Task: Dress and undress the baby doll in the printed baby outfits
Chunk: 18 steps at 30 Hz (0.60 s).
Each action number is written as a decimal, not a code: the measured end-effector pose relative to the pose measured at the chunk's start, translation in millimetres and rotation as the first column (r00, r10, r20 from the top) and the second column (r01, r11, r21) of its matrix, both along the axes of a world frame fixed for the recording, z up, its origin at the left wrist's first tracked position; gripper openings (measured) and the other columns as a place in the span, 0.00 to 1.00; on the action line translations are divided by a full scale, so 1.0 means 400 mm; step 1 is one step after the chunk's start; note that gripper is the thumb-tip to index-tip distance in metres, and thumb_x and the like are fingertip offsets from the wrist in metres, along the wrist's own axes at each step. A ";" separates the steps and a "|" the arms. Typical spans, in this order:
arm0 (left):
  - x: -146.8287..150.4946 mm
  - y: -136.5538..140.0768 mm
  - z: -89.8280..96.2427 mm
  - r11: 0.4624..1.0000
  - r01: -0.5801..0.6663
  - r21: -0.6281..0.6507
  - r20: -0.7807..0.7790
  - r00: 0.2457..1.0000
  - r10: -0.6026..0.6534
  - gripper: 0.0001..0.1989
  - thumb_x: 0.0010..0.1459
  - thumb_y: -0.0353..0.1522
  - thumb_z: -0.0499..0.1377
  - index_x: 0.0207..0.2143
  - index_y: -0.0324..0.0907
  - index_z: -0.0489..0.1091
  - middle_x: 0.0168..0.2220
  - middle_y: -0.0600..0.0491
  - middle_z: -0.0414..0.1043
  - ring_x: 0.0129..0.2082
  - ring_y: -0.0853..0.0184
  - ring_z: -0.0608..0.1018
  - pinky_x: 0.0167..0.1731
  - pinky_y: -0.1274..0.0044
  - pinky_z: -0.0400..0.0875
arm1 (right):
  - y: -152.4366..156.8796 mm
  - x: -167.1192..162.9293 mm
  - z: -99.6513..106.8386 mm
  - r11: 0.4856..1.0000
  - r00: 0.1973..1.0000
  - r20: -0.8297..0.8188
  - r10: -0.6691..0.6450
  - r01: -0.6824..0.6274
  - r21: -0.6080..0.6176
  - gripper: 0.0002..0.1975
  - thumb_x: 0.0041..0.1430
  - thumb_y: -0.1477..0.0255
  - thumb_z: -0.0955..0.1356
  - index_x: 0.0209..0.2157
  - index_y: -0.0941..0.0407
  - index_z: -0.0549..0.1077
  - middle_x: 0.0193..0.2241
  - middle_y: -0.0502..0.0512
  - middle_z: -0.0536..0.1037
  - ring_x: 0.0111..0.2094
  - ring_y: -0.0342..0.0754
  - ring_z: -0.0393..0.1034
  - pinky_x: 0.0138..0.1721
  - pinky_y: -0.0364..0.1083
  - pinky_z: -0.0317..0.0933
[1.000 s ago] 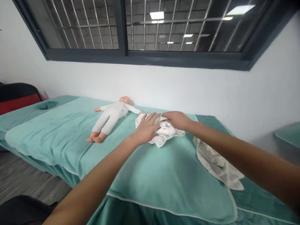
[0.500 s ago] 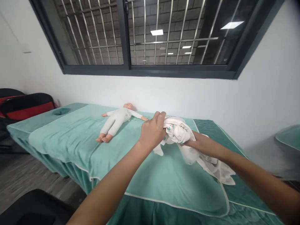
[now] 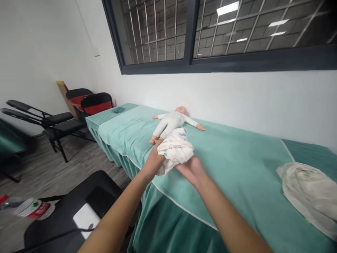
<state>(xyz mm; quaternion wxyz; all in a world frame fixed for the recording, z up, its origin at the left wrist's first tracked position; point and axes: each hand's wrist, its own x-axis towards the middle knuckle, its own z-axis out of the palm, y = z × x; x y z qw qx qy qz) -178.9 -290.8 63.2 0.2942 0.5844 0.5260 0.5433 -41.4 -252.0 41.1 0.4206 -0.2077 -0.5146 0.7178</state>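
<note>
A bunched white baby garment (image 3: 177, 149) with small green prints is held up between my hands, over the near side of the bed. My left hand (image 3: 156, 156) grips its left side, with the fingers partly hidden by the cloth. From below, my right hand (image 3: 192, 169) holds the right side, its fingertips tucked under the folds. Just beyond lies a baby doll (image 3: 172, 120) in a white suit, on its back with arms spread; the garment overlaps the view of one leg. Another crumpled white cloth (image 3: 310, 189) rests at the right of the bed.
A green cover (image 3: 237, 158) lies over the bed, which stands against the wall under a barred window. At lower left, a black chair (image 3: 65, 196) bears a white phone-like device (image 3: 86, 218) and a dark flat item. Folding chairs (image 3: 63, 121) stand further left.
My view has turned left. My hands have carried the garment left, close to the doll's feet. The other white cloth now lies apart on the bed at the right.
</note>
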 end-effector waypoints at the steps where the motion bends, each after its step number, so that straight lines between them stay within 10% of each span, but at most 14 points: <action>1: -0.028 -0.021 -0.008 0.999 -0.027 -0.040 0.011 1.000 0.027 0.13 0.56 0.39 0.57 0.42 0.43 0.67 0.46 0.48 0.73 0.49 0.58 0.73 0.49 0.68 0.69 | -0.007 -0.031 -0.011 0.996 0.997 -0.057 0.056 -0.060 -0.071 0.26 0.60 0.52 0.60 0.55 0.47 0.70 0.55 0.53 0.75 0.57 0.59 0.68 0.52 0.59 0.67; 6: -0.192 -0.102 -0.077 0.953 -0.265 -0.145 -0.133 0.960 0.247 0.14 0.52 0.43 0.59 0.34 0.43 0.63 0.31 0.55 0.70 0.33 0.63 0.73 0.35 0.74 0.69 | -0.046 -0.083 -0.084 0.947 0.953 0.090 0.291 -0.274 -0.166 0.30 0.52 0.61 0.73 0.56 0.47 0.66 0.56 0.55 0.72 0.52 0.55 0.72 0.51 0.56 0.67; 9: -0.328 -0.125 -0.140 0.854 -0.496 -0.153 -0.472 0.797 0.378 0.12 0.53 0.40 0.56 0.35 0.42 0.64 0.35 0.51 0.72 0.38 0.59 0.74 0.38 0.73 0.69 | -0.080 -0.035 -0.167 0.960 0.919 0.280 0.279 -0.259 -0.110 0.32 0.49 0.62 0.75 0.55 0.50 0.65 0.54 0.57 0.72 0.46 0.51 0.74 0.50 0.54 0.65; 13: -0.473 -0.159 -0.229 0.612 -0.751 -0.248 -0.888 0.429 0.166 0.13 0.52 0.33 0.53 0.42 0.43 0.66 0.47 0.42 0.70 0.41 0.52 0.78 0.39 0.66 0.68 | -0.177 0.052 -0.317 0.963 0.887 0.375 0.269 -0.240 -0.124 0.27 0.49 0.59 0.74 0.49 0.52 0.69 0.47 0.57 0.76 0.43 0.50 0.73 0.47 0.52 0.64; 18: -0.525 -0.242 -0.274 0.508 -0.819 -0.269 -0.902 0.399 0.166 0.09 0.43 0.30 0.60 0.28 0.37 0.64 0.29 0.44 0.70 0.32 0.49 0.78 0.31 0.64 0.68 | -0.333 0.125 -0.444 0.951 0.884 0.375 0.280 -0.202 -0.234 0.21 0.50 0.58 0.73 0.43 0.53 0.73 0.43 0.56 0.78 0.44 0.53 0.74 0.49 0.53 0.62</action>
